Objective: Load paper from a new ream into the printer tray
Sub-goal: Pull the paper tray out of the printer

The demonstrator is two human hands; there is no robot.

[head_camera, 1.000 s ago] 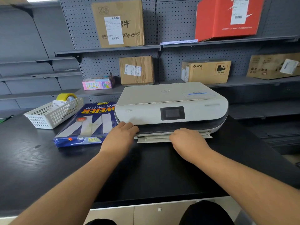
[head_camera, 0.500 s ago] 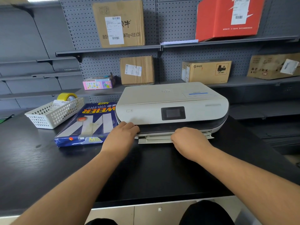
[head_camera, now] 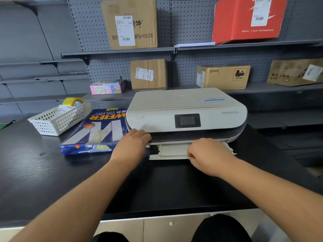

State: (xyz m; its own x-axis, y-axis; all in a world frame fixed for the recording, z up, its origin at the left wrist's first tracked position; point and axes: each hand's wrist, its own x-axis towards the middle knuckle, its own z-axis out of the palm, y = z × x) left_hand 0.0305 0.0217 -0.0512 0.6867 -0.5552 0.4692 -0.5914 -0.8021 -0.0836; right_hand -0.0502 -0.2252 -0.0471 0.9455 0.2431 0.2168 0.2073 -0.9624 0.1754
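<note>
A white printer (head_camera: pixel 185 109) stands on a black table (head_camera: pixel 43 172). Its pale paper tray (head_camera: pixel 172 151) sticks out a short way from the front slot. My right hand (head_camera: pixel 209 156) grips the tray's front edge at the right. My left hand (head_camera: pixel 131 145) rests against the printer's front left corner, fingers curled at the slot. A wrapped blue ream of A4 paper (head_camera: pixel 97 131) lies flat on the table just left of the printer, untouched.
A white mesh basket (head_camera: pixel 59 119) with a yellow tape roll (head_camera: pixel 72 102) sits left of the ream. Grey shelves behind hold cardboard boxes (head_camera: pixel 148 74), a red box (head_camera: pixel 248 18) and a small pink box (head_camera: pixel 106 89). The table's front edge runs below my forearms.
The tray has slid out towards me from the printer's front, pulled by my right hand. My left hand has stayed at the printer's corner.
</note>
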